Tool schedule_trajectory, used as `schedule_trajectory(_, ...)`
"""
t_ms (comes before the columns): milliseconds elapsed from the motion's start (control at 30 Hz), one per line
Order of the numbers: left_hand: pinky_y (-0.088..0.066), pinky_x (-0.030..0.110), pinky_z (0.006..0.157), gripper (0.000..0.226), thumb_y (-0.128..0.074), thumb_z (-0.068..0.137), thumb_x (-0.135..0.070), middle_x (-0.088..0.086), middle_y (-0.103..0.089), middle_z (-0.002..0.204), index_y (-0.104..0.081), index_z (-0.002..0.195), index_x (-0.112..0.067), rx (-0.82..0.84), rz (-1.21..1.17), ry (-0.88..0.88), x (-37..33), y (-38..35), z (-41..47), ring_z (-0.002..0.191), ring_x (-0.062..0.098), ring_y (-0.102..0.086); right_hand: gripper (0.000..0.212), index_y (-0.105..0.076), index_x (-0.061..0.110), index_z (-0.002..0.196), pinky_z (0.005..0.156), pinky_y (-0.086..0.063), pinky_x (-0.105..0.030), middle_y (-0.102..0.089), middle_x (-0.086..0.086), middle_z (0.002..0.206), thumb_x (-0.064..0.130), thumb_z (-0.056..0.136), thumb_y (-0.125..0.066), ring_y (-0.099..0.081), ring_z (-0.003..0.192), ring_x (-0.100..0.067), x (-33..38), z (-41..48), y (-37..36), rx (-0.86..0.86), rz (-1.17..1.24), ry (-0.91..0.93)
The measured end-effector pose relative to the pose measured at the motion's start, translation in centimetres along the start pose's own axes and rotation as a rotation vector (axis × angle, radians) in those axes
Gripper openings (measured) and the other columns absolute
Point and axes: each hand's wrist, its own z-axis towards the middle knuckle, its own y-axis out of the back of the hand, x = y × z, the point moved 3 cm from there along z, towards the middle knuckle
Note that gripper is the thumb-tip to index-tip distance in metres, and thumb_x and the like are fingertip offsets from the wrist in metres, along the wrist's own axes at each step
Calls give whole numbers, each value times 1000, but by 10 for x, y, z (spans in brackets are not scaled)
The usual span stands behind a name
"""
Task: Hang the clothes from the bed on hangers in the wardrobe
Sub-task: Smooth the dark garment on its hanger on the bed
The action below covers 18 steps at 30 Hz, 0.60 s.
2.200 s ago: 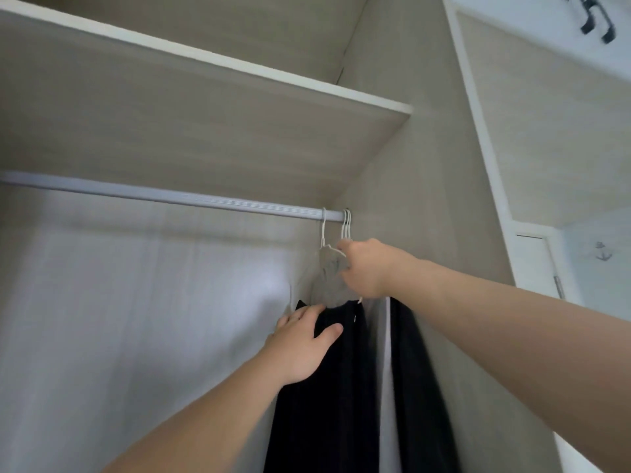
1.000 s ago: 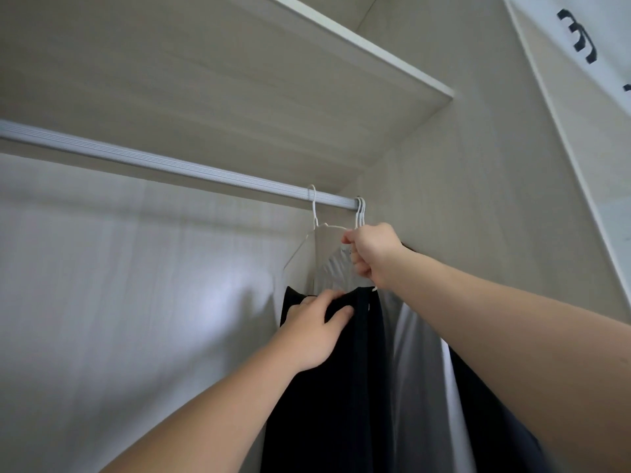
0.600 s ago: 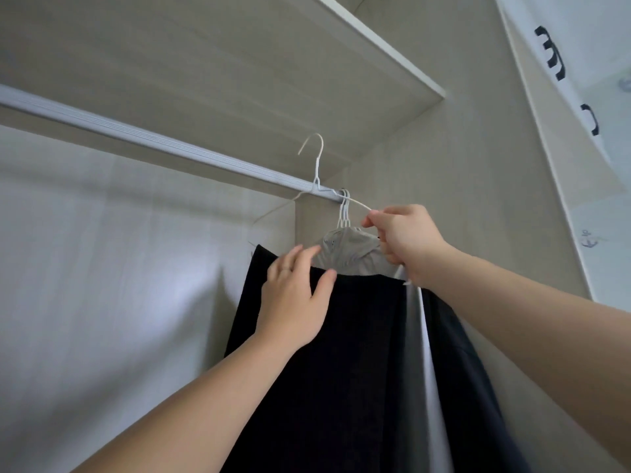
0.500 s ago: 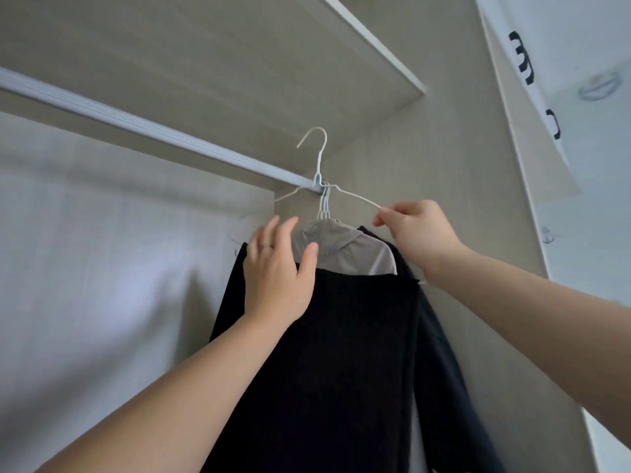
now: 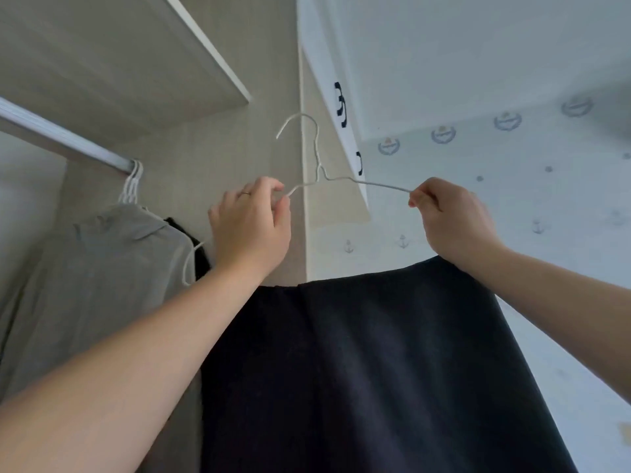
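Note:
A white wire hanger point(image 5: 317, 165) is held up in front of the wardrobe's right edge, its hook free of the rail. My left hand point(image 5: 251, 225) pinches its left shoulder and my right hand point(image 5: 450, 220) grips its right end. A black garment point(image 5: 375, 370) hangs from the hanger below both hands. On the rail point(image 5: 61, 138) at the left, a grey shirt point(image 5: 92, 285) hangs on white hangers point(image 5: 131, 186), with a dark garment point(image 5: 201, 254) partly hidden behind it.
The wardrobe shelf point(image 5: 143, 56) runs above the rail. The wardrobe's side panel point(image 5: 239, 148) stands behind the hanger. An open white door with black handles point(image 5: 339, 100) sticks out at the top right. A wall with anchor-patterned paper point(image 5: 512, 199) fills the right.
The hanger with the black garment came off the rail and moved right, out of the wardrobe. My left hand left the garment's top edge and took the hanger's left shoulder. The view turned right.

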Motion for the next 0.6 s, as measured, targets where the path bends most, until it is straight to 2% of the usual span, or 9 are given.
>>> schedule_trajectory(67,-31,35,75,19,-45,101,-29,-6,-65,89,-61,103,-20,15,-83,-41,-42,-25,-6,88,29,-57,24,-60,27,93,65,-44,-35,-59,7,72,32,100,-37,-56,72,-20,-38,2,35,-26,-88,-17)
schedule_trajectory(133,-31,33,65,19,-45,102,-28,-6,-62,84,-60,97,-18,43,-206,-49,-90,-50,-14,77,24,-55,24,-59,27,93,65,-43,-35,-58,9,72,32,100,-37,-55,72,-19,-78,1,73,-49,-163,-37)
schedule_trajectory(200,-29,31,62,18,-45,103,-28,-10,-58,84,-60,98,-20,84,-299,-22,-141,-75,-24,75,18,-50,24,-58,28,93,64,-42,-34,-58,10,72,32,100,-36,-55,73,-19,-119,-2,114,-60,-240,-59)
schedule_trajectory(300,-31,30,62,19,-44,103,-32,-10,-59,82,-59,99,-23,145,-375,-32,-218,-114,-43,74,18,-52,22,-58,28,92,69,-46,-37,-60,10,74,32,99,-38,-56,75,-20,-177,-15,177,-52,-322,-109)
schedule_trajectory(367,-33,31,60,24,-44,103,-39,-8,-59,74,-56,90,-23,214,-423,-35,-266,-142,-61,71,21,-55,21,-58,28,91,69,-48,-37,-60,10,76,31,99,-39,-57,75,-20,-215,-32,219,-47,-356,-158)
schedule_trajectory(467,-29,29,52,45,-44,100,-53,-3,-53,61,-48,72,-17,330,-510,-10,-336,-181,-100,62,22,-52,22,-61,28,91,67,-49,-36,-62,10,77,31,97,-40,-57,69,-17,-271,-71,282,-38,-416,-242)
schedule_trajectory(600,-26,30,49,58,-48,94,-63,1,-48,57,-44,64,-13,523,-681,14,-431,-227,-172,55,18,-44,22,-65,24,88,59,-40,-23,-61,12,74,25,98,-45,-52,63,-7,-331,-143,362,-15,-450,-373)
